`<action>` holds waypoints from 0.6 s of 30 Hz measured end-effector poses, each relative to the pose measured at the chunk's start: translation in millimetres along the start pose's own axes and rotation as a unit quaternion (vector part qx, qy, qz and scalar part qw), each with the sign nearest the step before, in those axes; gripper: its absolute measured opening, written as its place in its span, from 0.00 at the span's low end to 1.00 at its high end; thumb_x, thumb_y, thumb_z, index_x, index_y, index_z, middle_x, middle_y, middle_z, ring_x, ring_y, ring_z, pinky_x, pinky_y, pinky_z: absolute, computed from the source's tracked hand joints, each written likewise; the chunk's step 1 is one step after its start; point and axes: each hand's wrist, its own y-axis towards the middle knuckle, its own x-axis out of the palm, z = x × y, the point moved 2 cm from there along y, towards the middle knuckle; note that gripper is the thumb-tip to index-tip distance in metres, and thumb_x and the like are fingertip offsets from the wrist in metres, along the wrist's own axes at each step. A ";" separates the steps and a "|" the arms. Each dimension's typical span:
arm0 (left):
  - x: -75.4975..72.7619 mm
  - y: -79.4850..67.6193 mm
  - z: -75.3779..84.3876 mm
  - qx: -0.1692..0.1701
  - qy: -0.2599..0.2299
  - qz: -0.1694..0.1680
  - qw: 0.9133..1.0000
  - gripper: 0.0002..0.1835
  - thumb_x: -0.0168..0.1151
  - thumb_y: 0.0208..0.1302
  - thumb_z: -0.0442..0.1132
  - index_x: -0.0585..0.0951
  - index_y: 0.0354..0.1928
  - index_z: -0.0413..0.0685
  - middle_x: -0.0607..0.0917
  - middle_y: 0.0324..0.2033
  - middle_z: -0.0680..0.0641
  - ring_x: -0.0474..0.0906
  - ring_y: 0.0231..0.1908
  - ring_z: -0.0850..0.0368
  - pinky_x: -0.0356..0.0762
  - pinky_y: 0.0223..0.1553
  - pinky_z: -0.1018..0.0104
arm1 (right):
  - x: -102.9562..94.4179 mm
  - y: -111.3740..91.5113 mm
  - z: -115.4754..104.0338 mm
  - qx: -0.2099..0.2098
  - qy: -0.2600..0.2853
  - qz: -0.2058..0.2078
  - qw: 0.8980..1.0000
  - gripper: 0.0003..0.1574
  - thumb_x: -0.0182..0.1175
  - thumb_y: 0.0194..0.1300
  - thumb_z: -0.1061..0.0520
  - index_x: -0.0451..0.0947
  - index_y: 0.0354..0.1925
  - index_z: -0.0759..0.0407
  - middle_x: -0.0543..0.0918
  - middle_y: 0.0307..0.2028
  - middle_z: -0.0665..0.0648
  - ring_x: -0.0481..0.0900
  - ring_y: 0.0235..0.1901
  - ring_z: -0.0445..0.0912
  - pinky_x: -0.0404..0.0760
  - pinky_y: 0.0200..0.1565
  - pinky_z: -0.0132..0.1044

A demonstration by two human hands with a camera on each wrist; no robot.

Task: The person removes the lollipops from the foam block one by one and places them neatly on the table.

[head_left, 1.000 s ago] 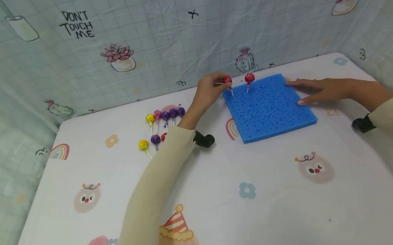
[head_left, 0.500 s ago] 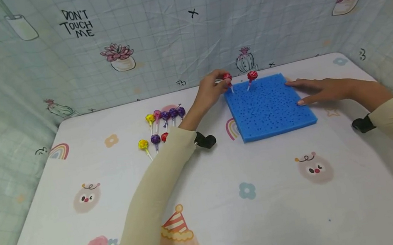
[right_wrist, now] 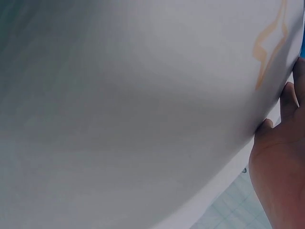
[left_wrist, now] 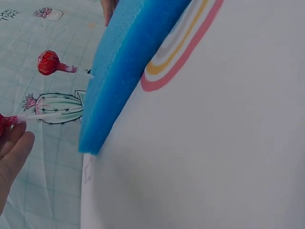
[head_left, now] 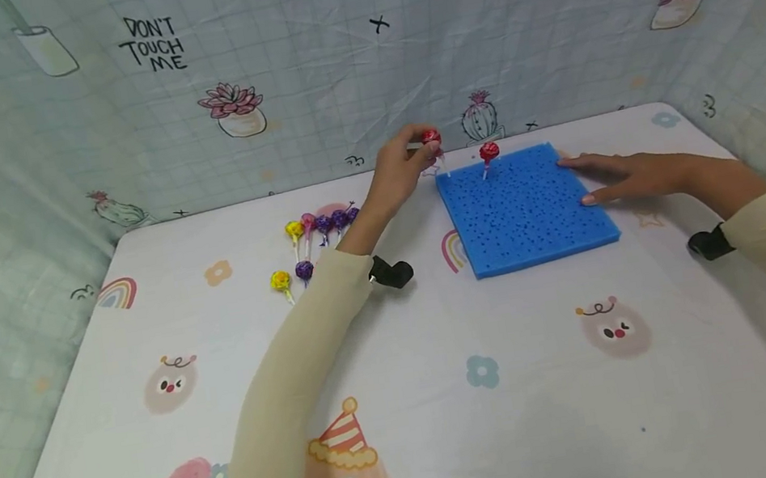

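Between thumb and fingers, my left hand [head_left: 398,167] pinches a red lollipop [head_left: 431,137] by its wrapped head. Its white stick points down at the back left corner of a blue foam board [head_left: 526,211]; the left wrist view shows the stick's end close to the foam's face. A second red lollipop [head_left: 489,150] stands in the foam near the back edge, slightly tilted, its stick [left_wrist: 82,72] sunk in. My right hand [head_left: 627,174] lies at the foam's right edge, fingers extended and touching it. In the right wrist view, the right hand [right_wrist: 283,143] shows at the right side.
Several lollipops lie on the white patterned table [head_left: 564,426] to the left, among them a yellow lollipop [head_left: 280,280] and a purple lollipop [head_left: 304,270]; my left forearm partly covers the group. A printed cloth wall [head_left: 327,51] rises right behind the table's back edge.
My left hand has moved slightly up and left with its red lollipop, away from the foam's corner. The standing lollipop swayed a little. My right hand has stayed in place.
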 end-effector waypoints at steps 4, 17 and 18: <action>-7.5 -5.2 2.0 0.000 0.001 -0.001 1.000 0.18 0.55 0.77 0.38 0.75 0.64 0.39 0.81 0.55 0.41 0.84 0.54 0.47 0.81 0.55 0.70 | 0.6 0.0 0.7 0.005 -0.003 0.000 1.000 0.54 0.61 0.72 0.40 0.41 0.82 0.41 0.40 0.81 0.66 0.38 0.77 0.72 0.44 0.64 0.81; -43.4 -30.8 14.5 -0.005 0.120 -0.026 0.992 0.20 0.59 0.75 0.40 0.78 0.65 0.45 0.83 0.56 0.44 0.82 0.56 0.52 0.80 0.58 0.64 | 0.7 -0.3 0.6 0.005 -0.015 -0.002 1.000 0.54 0.60 0.72 0.39 0.41 0.82 0.42 0.40 0.80 0.67 0.38 0.76 0.73 0.45 0.63 0.82; -46.9 -33.8 16.5 -0.009 0.127 -0.028 0.991 0.20 0.60 0.75 0.40 0.77 0.66 0.46 0.83 0.57 0.45 0.82 0.57 0.52 0.80 0.58 0.64 | 0.6 -0.3 -0.1 0.005 -0.016 -0.001 1.000 0.54 0.60 0.72 0.39 0.42 0.82 0.43 0.40 0.80 0.67 0.38 0.76 0.73 0.45 0.63 0.82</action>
